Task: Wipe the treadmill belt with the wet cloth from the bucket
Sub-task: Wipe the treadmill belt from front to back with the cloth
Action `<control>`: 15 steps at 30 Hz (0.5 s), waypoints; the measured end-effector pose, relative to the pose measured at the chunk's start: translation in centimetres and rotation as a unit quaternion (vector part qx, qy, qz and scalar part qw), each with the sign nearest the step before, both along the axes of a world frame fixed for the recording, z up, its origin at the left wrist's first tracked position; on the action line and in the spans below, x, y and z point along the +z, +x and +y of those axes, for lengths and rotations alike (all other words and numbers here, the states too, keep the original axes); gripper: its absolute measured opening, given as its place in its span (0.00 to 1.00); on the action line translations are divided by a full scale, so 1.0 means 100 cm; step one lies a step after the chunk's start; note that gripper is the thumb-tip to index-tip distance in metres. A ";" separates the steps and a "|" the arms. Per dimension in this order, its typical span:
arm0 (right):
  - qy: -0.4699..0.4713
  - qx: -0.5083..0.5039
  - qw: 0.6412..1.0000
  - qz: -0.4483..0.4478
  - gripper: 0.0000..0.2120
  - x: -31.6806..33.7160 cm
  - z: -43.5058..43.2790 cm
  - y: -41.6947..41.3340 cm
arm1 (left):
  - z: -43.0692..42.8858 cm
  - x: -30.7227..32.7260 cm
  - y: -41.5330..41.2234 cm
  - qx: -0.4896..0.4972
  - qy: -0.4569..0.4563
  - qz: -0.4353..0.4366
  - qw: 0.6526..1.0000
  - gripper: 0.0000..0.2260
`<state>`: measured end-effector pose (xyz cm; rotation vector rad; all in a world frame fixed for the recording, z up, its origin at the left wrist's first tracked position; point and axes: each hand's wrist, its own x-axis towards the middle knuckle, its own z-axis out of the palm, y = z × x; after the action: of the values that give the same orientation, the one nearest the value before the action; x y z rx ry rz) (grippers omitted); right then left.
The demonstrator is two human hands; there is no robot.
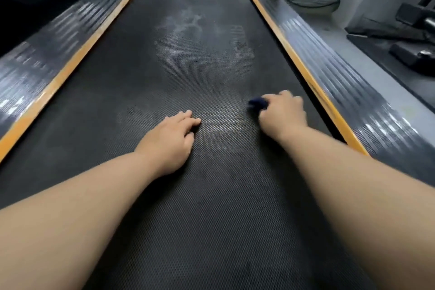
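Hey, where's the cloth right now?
In the head view, the dark blue cloth is bunched in the right hand, down on the belt near the right orange strip; the left hand rests beside it.

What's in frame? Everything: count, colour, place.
belt: 1, black, centre, running away from the camera
dust patch: 1, whitish, far half of the belt
side rails: 2, dark grey, ribbed, either side of the belt
edge strips: 2, orange, between belt and rails
cloth: 1, dark blue, on the belt, right of centre
gym equipment: black, on the floor at right, blurred
bucket: not in view
left hand: rests flat on the belt
right hand: grips the cloth against the belt
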<state>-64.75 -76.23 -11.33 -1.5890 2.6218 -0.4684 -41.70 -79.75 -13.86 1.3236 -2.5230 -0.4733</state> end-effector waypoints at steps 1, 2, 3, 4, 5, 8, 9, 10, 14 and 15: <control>0.006 -0.054 0.998 -0.018 0.18 0.002 -0.005 -0.007 | 0.000 -0.001 0.003 -0.008 -0.012 0.002 1.000 0.20; 0.009 -0.063 0.998 -0.017 0.18 0.002 -0.009 -0.003 | 0.001 -0.003 0.006 -0.009 -0.024 0.007 1.000 0.19; 0.012 -0.035 0.999 -0.009 0.18 0.000 -0.010 0.011 | 0.003 -0.004 0.007 -0.004 -0.034 0.015 0.999 0.19; 0.009 0.018 1.000 0.005 0.18 -0.006 -0.006 0.031 | 0.004 -0.006 0.006 0.001 -0.040 0.024 0.999 0.19; -0.008 0.086 0.996 0.020 0.17 -0.013 0.003 0.054 | 0.004 -0.006 0.005 0.005 -0.041 0.033 0.999 0.19; -0.055 0.232 0.971 0.028 0.15 -0.025 0.024 0.087 | 0.003 -0.007 0.006 0.006 -0.024 0.046 0.999 0.19; -0.048 0.231 0.971 0.033 0.15 -0.022 0.015 0.077 | 0.002 -0.008 0.008 0.005 -0.024 0.047 0.999 0.20; -0.034 0.201 0.978 0.044 0.16 -0.019 0.004 0.061 | 0.003 -0.008 0.008 0.004 -0.023 0.046 0.999 0.20; 0.034 -0.045 0.998 -0.011 0.17 0.003 -0.022 0.005 | 0.004 -0.008 0.008 0.013 -0.014 0.058 0.998 0.19; 0.044 -0.043 0.998 0.016 0.18 0.003 -0.021 0.012 | 0.004 -0.009 0.008 0.015 -0.013 0.059 0.998 0.19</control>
<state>-63.51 -78.38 -11.05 -1.4768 2.7027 -0.3286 -40.90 -79.40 -14.76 1.2837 -2.4014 -0.4947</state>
